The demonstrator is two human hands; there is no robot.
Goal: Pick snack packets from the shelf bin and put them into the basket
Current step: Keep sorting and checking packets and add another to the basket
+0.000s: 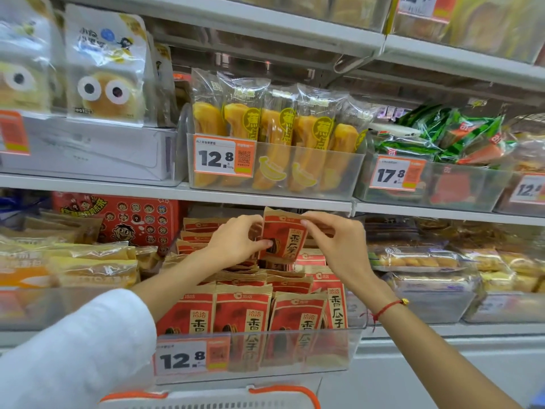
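Snack packets (241,312) in red and brown paper fill the clear shelf bin (253,355) at the lower middle of the view. Three packets stand upright in the front row, a fourth one leans at their right side, and more lie stacked behind them; the exact number of those cannot be counted. One more packet, the lifted packet (283,236), is held upright above the back of the bin, at about 12 o'clock from the front row.

Both hands grasp this lifted packet. The left hand (236,242) has its fingers curled, and the thumb presses the lower left part of the packet's face. The right hand (336,240) pinches the upper right corner between thumb and forefinger; its other fingers are loosely bent. A red string bracelet (389,307) is on the right wrist, and a white sleeve (73,349) covers the left arm.

One price tag (191,355) reading 12.8 is fixed on the bin's front wall. At 6 o'clock, below the bin, the basket (212,399) shows only its white rim and two orange handles.
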